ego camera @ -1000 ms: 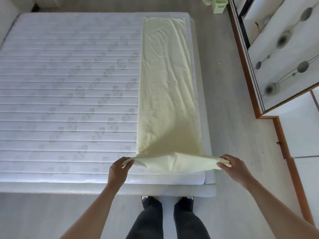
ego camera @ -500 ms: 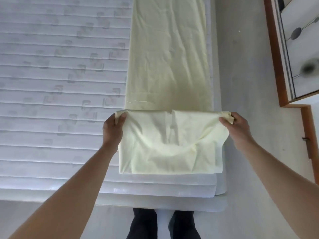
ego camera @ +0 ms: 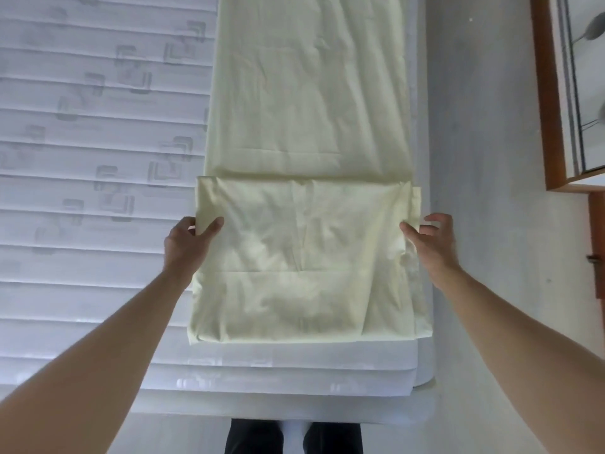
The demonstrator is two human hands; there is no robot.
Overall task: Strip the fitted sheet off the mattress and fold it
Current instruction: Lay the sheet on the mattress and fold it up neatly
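The pale yellow fitted sheet (ego camera: 307,103) lies as a long narrow strip along the right side of the white quilted mattress (ego camera: 98,132). Its near end is folded over onto itself into a flat panel (ego camera: 304,267). My left hand (ego camera: 188,244) pinches the panel's left edge, thumb on top and fingers at the edge. My right hand (ego camera: 432,244) is at the panel's right edge; its thumb touches the cloth, and its fingers are loosely curled just off the edge.
The folded panel slightly overhangs the mattress's right side. Pale floor (ego camera: 484,158) runs to the right of the bed. A wardrobe with a wooden frame (ego camera: 550,126) stands at the far right. My legs (ego camera: 294,437) are at the bed's foot.
Both hands carried the sheet's near end forward and laid it flat over the strip. They then drew back from the corners to the side edges. The right hand's fingers loosened.
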